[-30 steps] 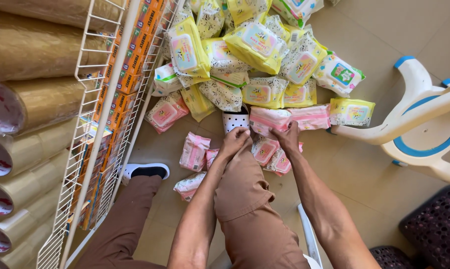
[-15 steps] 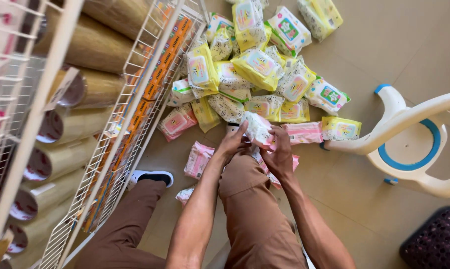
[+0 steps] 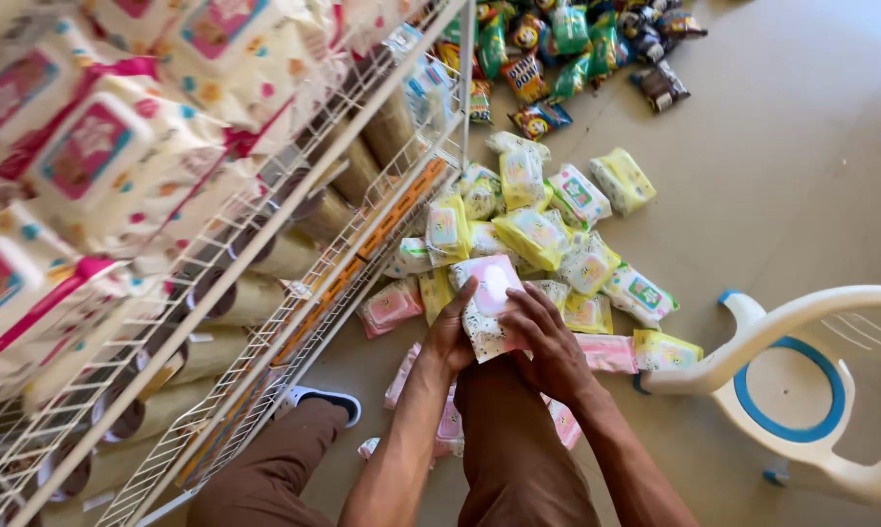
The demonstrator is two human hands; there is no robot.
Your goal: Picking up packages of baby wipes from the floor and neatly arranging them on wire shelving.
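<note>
Since a second ago your hands have come up off the floor pile with a white speckled wipes pack with a pink lid (image 3: 487,304), and your view has tilted up so the upper wire shelf (image 3: 294,210) and its stocked pink-and-white packs (image 3: 89,161) fill the left side. Reads as a pack gathered and raised, now level with the shelf edge, above your knee

Left hand (image 3: 452,337): fingers curled round the pack's left edge, thumb on its face, closed on it. Right hand (image 3: 550,344): fingers spread over the right side and lower corner, pressing, also gripping

Below: loose heap of yellow-green wipes packs (image 3: 533,229) on the tan floor (image 3: 772,146), pink packs (image 3: 392,304) near your shoe (image 3: 321,400), snack bags (image 3: 558,44) further off, white-and-blue plastic chair (image 3: 801,390) to your right
</note>
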